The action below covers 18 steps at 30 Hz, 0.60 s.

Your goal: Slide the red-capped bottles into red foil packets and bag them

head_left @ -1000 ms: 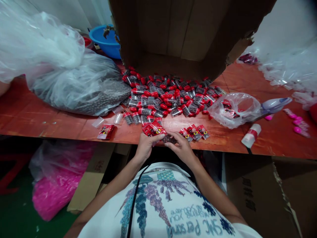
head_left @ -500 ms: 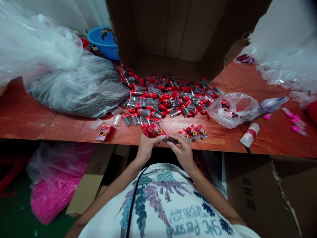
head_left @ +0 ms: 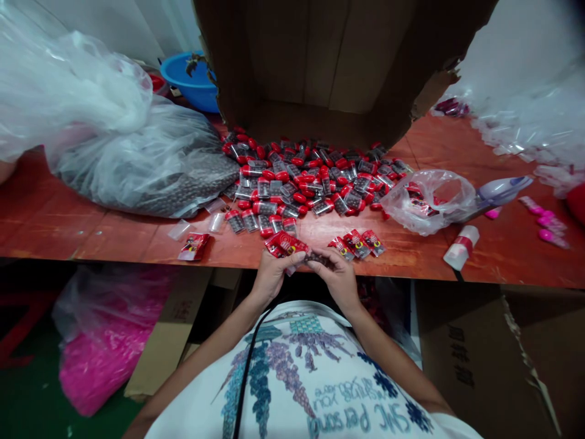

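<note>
My left hand [head_left: 270,272] pinches red printed sachets [head_left: 287,244] at the table's front edge. Close beside it, my right hand [head_left: 337,274] has its fingers closed round a small clear container of dark pellets [head_left: 316,257], partly hidden by the fingers. Beyond the hands lies a heap of clear bottles with red caps [head_left: 299,177], filled with something dark. Three filled red-topped packets [head_left: 356,244] rest right of my right hand. To the left, a small stack of red sachets [head_left: 194,246] lies on the table.
A torn cardboard box [head_left: 315,67] stands behind the heap. At left sits a large clear bag of dark beads [head_left: 155,164], with a blue basin [head_left: 192,79] behind. On the right are a plastic bag of red packets [head_left: 429,213] and a white roll [head_left: 461,247].
The sachets in my left hand have tilted slightly, and a clear end now shows below them. Both hands stay in nearly the same place.
</note>
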### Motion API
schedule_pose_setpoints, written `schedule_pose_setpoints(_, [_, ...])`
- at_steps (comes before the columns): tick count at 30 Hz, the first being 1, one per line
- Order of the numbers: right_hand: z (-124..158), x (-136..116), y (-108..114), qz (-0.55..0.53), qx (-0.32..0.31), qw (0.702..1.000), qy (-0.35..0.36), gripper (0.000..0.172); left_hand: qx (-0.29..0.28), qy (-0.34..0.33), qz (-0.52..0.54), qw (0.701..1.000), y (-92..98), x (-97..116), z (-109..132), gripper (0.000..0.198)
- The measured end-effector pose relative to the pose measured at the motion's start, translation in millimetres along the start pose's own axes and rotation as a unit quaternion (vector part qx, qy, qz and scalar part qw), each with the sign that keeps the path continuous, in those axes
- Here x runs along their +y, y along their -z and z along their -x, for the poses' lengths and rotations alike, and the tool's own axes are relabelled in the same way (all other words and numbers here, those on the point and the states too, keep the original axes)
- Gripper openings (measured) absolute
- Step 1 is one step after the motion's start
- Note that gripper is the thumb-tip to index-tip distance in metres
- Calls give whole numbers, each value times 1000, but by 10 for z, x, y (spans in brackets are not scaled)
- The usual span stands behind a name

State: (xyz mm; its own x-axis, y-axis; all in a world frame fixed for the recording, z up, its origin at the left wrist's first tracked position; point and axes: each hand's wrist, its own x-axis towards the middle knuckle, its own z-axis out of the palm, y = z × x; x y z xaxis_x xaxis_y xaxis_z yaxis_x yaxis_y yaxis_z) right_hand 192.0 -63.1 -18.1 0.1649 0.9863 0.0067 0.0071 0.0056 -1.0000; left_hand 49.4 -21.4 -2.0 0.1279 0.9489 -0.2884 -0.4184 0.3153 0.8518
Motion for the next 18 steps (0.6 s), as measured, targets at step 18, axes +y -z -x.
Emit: schedule_pose_setpoints(18, [-75,51,129,-4,-107,994,34,36,-22,46,-25,998,-10,-38,7,22])
